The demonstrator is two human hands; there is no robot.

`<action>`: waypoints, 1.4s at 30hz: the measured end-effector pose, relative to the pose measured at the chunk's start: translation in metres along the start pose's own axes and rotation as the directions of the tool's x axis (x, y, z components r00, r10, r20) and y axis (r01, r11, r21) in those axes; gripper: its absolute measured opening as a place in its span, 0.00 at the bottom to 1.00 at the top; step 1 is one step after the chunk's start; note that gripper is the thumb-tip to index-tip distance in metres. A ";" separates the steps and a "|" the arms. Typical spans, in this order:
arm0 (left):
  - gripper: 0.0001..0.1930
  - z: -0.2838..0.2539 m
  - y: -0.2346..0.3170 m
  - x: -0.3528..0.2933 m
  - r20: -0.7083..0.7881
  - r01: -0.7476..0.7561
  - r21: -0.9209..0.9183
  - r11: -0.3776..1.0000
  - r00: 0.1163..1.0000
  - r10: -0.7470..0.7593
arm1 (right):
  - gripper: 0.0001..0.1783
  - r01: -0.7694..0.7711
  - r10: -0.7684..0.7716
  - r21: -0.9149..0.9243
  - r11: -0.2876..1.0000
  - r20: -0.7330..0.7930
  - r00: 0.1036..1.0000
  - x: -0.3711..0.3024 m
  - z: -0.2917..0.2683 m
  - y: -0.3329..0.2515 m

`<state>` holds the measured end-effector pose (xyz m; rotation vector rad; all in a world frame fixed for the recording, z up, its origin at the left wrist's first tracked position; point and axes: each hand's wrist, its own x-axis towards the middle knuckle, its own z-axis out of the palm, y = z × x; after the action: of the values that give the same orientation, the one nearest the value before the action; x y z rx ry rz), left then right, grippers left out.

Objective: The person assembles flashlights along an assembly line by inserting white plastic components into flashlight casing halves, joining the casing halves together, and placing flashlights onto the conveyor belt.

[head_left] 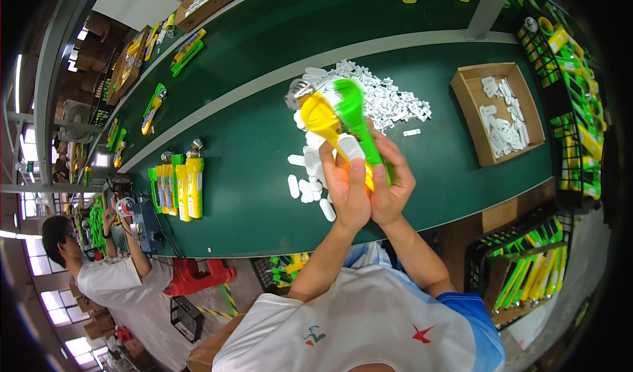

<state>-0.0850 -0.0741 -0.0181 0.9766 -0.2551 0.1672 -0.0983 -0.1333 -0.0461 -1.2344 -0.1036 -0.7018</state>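
Note:
In front of me, above the bench, my left hand point(349, 197) is closed around a yellow flashlight shell point(320, 117). A white oval switch piece point(351, 147) sits on that shell, near my thumbs. At the shell's wide end shows a shiny silver reflector point(299, 92). Closed on a green flashlight shell half point(352, 108) is my right hand point(394, 182), pressed against the left. The two shells lie side by side, spreading apart toward their wide ends. Behind them spreads a pile of small white plastic parts point(392, 101); white oval pieces point(305, 188) lie left of my hands.
An open cardboard box point(465, 85) with white parts stands right on the green bench point(257, 207). Yellow and green flashlights point(178, 188) lie in a row at left. Crates of shells point(577, 128) line the right side. A co-worker point(119, 270) sits at far left.

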 end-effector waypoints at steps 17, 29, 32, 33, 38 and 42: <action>0.27 -0.004 0.001 0.005 0.036 0.078 0.138 0.987 0.996 -0.084 | 0.18 -0.114 0.110 0.064 0.991 0.061 0.992 0.000 -0.002 -0.002; 0.23 -0.014 0.008 0.010 0.028 -0.044 0.050 0.998 0.999 0.043 | 0.23 -0.097 0.121 -0.141 0.985 0.177 0.977 -0.003 -0.001 -0.008; 0.22 -0.020 0.020 0.027 0.060 -0.029 0.202 0.979 0.998 0.018 | 0.23 -0.136 0.146 -0.062 0.989 0.217 0.965 -0.005 0.001 -0.010; 0.22 -0.020 0.022 0.031 0.079 0.027 0.290 0.957 0.995 -0.052 | 0.24 -0.159 0.156 -0.005 0.987 0.217 0.964 -0.006 0.002 -0.011; 0.24 -0.011 0.022 0.023 0.040 0.127 0.154 0.980 0.990 -0.134 | 0.31 -0.276 0.280 -0.050 0.960 0.184 0.942 -0.009 0.007 -0.020; 0.23 -0.004 0.020 0.022 0.032 0.057 0.149 0.987 0.998 -0.062 | 0.32 -0.263 0.270 -0.069 0.962 0.121 0.955 -0.010 0.009 -0.017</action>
<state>-0.0681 -0.0591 0.0017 1.1342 -0.2495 0.1144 -0.1125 -0.1233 -0.0325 -1.3138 -0.0243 -0.3913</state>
